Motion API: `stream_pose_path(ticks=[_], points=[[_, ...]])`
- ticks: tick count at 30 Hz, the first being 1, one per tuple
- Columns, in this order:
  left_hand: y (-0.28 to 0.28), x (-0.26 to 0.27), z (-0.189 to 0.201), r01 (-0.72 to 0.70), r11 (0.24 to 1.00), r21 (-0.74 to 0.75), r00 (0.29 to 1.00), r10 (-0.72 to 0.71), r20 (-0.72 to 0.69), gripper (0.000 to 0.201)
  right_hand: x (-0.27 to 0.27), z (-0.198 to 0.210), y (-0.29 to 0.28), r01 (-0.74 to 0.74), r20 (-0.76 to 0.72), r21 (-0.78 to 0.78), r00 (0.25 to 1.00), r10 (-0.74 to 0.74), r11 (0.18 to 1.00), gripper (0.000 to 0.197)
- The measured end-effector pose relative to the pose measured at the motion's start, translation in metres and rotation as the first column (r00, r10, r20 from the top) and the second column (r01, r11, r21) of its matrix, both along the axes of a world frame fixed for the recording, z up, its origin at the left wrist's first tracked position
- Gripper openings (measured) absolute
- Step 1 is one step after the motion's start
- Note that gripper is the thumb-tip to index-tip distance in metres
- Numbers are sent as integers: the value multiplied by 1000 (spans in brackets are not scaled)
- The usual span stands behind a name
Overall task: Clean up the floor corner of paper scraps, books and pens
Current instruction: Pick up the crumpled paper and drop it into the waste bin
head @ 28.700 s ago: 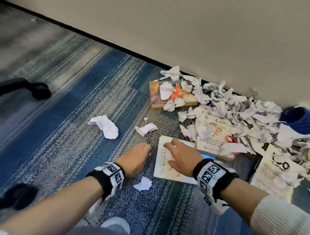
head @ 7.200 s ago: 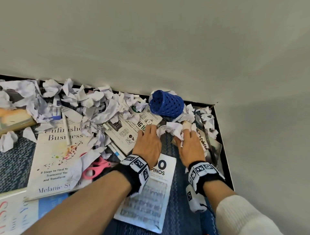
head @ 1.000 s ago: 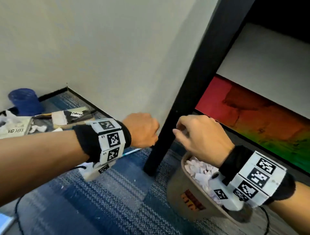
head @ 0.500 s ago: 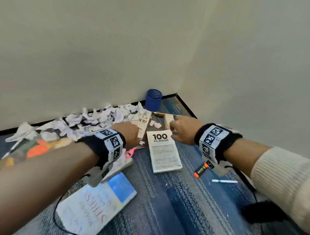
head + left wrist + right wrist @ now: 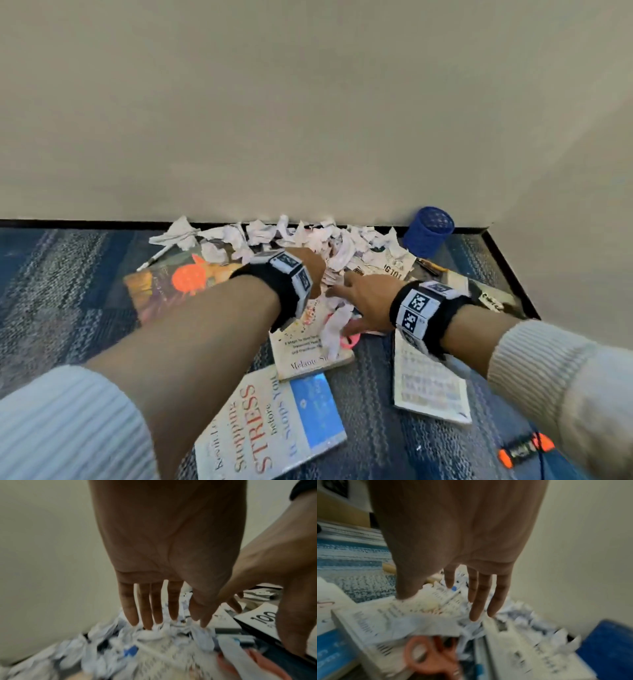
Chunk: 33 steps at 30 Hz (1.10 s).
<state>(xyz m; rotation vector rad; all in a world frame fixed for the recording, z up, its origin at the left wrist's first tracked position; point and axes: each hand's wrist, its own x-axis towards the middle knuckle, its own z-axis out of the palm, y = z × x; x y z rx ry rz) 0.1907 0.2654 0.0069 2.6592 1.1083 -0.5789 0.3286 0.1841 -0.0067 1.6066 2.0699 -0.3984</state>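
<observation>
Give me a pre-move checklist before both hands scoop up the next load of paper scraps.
1. Left hand empty, fingers straight: ok.
2. Right hand empty, fingers straight: ok.
3. Both hands at the paper scraps: ok, fingertips reach the pile.
4. Scraps free of other items: not ok; the pink scissors and a white pen lie among them.
5. Scraps off the books: not ok; some rest on the Melanie book.
6. Bin within reach: cannot tell; none is in view.
</observation>
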Motion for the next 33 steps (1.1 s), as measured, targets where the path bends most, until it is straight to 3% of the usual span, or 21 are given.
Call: stream_pose_path(ticks=[2, 5, 8, 11, 15, 17, 20, 22, 24, 26, 28, 33], points=[[0, -12, -25, -58, 998, 26, 998, 59, -23, 34, -9, -32, 0, 96, -90, -9, 991, -97, 995, 79], [7, -32, -50, -148, 988, 45, 987, 151, -52, 39, -19, -69, -8, 195, -156, -57, 967, -202, 979, 68], [19, -34, -63, -195, 976, 100, 980, 198, -18, 52, -11, -77, -7, 148, -231, 16, 963, -141, 989, 50], [32, -20, -67, -290, 941, 177, 956, 275, 102, 64, 13, -69, 6, 132, -352, 130, 933, -79, 983, 32], [45, 0, -74, -442, 821, 362, 892, 359, 275, 73, 45, -58, 37, 399, -552, 253, 808, -207, 881, 19], [56, 6, -83, -509, 801, 316, 856, 431, 286, 87, 58, -58, 58, 523, -604, 287, 749, -272, 803, 10], [75, 11, -103, -551, 820, 157, 819, 495, 291, 101, 61, -67, 87, 544, -570, 336, 767, -294, 769, 14], [82, 17, -120, -507, 860, 55, 825, 466, 321, 94, 52, -77, 97, 498, -526, 375, 809, -263, 782, 15], [81, 22, -135, -437, 899, -4, 857, 418, 303, 83, 42, -93, 101, 417, -398, 433, 884, -246, 799, 33], [75, 24, -146, -378, 924, 48, 898, 354, 262, 69, 36, -108, 101, 374, -246, 416, 924, -294, 829, 71], [72, 23, -153, -324, 934, 151, 928, 283, 243, 59, 38, -121, 106, 371, -209, 331, 926, -316, 868, 89], [80, 28, -155, -295, 930, 218, 926, 222, 306, 42, 39, -128, 105, 231, -225, 354, 961, -158, 906, 74]])
